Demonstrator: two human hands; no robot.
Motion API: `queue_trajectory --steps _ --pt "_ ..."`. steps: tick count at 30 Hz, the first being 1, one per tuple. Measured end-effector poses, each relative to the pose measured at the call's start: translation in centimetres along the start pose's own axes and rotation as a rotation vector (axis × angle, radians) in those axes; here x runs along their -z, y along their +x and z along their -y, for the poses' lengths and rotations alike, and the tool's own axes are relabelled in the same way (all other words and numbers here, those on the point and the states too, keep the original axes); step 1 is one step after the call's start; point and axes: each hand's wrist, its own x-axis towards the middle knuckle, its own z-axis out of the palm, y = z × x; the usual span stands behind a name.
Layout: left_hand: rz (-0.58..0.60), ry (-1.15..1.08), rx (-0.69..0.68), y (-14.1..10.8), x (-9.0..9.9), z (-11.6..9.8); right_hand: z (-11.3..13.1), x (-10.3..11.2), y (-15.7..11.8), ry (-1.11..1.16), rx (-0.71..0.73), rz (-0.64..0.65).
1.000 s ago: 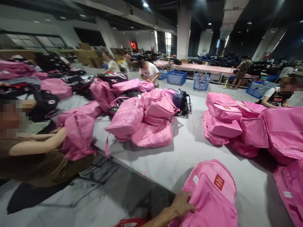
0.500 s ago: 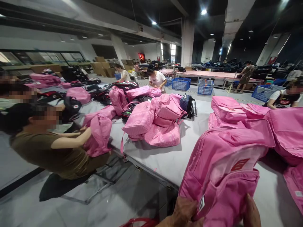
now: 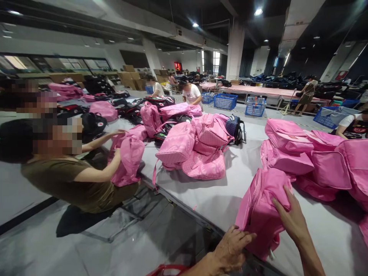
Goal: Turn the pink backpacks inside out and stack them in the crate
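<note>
Head view showed, at the far left, a co-worker in an olive top bent over a pink bag at the left edge of the grey table. A heap of pink backpacks lay mid-table, and another stack sat toward the right edge. At the near edge the person's left hand hung beside the pink backpack with fingers spread, holding nothing, while the right hand pressed flat on its top, not clenched. The backpack stood upright and overhung the near edge, so with only a flat palm steadying it, it could likely tip and slide off to the floor. Half a second earlier both hands gripped it, raised toward the camera with its red label showing; now it stood turned, label hidden.
</note>
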Motion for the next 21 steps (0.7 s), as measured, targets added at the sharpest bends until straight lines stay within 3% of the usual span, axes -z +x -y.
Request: queue_trajectory --steps 4,10,14,18,21 --pt "-0.103 -0.032 0.008 0.3 -1.5 0.5 -1.1 0.5 0.4 -0.067 -0.078 0.021" --pt "-0.237 -0.067 0.089 -2.8 -4.4 1.1 -5.6 3.3 0.0 -0.024 -0.231 0.008" --pt "-0.315 -0.132 0.201 -3.9 -5.6 -0.8 -5.4 3.3 -0.9 -0.013 -0.133 0.068" --pt "-0.618 -0.149 0.364 -2.7 -3.8 -3.8 -4.2 3.4 -1.1 0.014 -0.018 0.167" --pt "-0.649 -0.152 0.232 -0.9 -1.2 -5.0 -3.8 3.8 0.2 0.032 0.014 0.344"
